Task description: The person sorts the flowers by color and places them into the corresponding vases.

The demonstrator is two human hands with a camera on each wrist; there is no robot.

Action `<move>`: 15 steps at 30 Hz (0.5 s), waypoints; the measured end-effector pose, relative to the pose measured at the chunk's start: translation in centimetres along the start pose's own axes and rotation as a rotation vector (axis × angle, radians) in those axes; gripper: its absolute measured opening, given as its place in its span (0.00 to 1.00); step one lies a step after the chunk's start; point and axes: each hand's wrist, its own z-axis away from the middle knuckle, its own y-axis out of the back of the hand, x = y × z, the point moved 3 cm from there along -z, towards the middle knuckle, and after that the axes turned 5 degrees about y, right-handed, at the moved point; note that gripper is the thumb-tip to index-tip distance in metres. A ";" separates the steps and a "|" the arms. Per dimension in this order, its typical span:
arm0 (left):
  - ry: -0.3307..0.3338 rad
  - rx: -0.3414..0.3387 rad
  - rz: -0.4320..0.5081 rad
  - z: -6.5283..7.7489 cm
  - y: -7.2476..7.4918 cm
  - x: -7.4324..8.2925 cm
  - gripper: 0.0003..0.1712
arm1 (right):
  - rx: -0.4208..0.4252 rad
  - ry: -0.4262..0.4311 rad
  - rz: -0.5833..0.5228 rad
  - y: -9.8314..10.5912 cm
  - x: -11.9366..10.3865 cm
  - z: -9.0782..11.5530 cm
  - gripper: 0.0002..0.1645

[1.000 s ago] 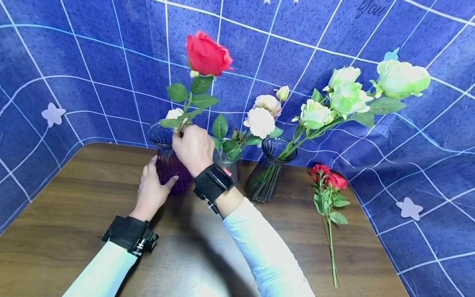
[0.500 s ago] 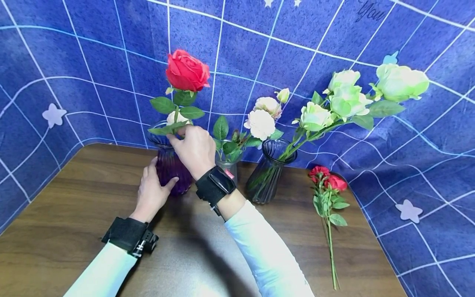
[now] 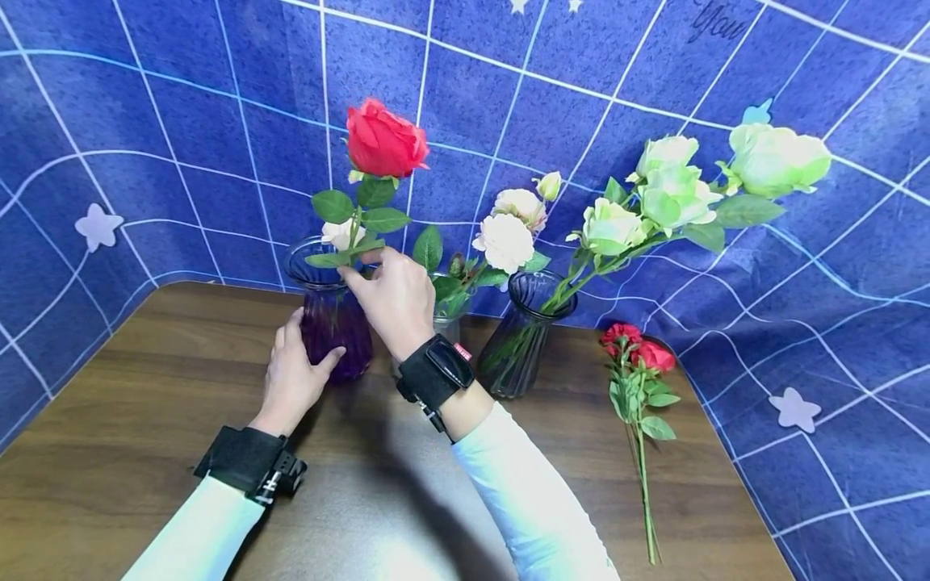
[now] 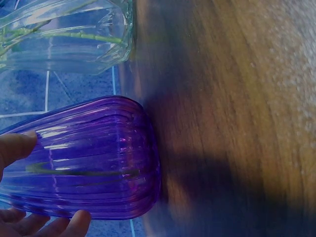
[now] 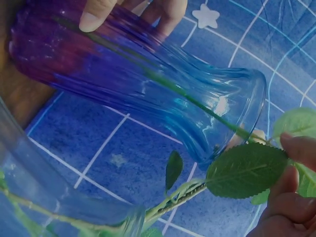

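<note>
A ribbed vase, purple low down and blue towards its rim, stands at the back left. My left hand holds its body, thumb on one side and fingers on the other, as the left wrist view shows with the purple glass between them. A single red rose rises over the vase mouth. Its green stem runs down inside the glass. My right hand pinches the rose by its upper stem near the rim; a serrated leaf partly covers the grip in the right wrist view.
Right of the purple vase is a clear vase with white flowers. Farther right, a grey ribbed vase holds pale green roses. Red flowers lie on the wooden table. A blue cloth hangs behind.
The right hand and the red rose came down and left over the vase, then shifted slightly back to the right. The left hand stays on the vase.
</note>
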 end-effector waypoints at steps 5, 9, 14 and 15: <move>-0.001 0.003 0.010 0.1 0.0 0.2 0.46 | 0.046 0.063 -0.023 0.5 0.8 0.8 0.22; -0.016 0.012 0.013 0.1 0.1 0.2 0.46 | 0.066 0.099 -0.043 0.8 1.6 1.3 0.25; -0.027 0.016 0.016 0.0 0.0 0.2 0.47 | 0.070 0.084 -0.039 1.4 3.1 2.1 0.18; -0.028 0.017 0.015 0.0 0.0 0.2 0.47 | 0.066 0.075 -0.032 1.6 3.4 2.3 0.16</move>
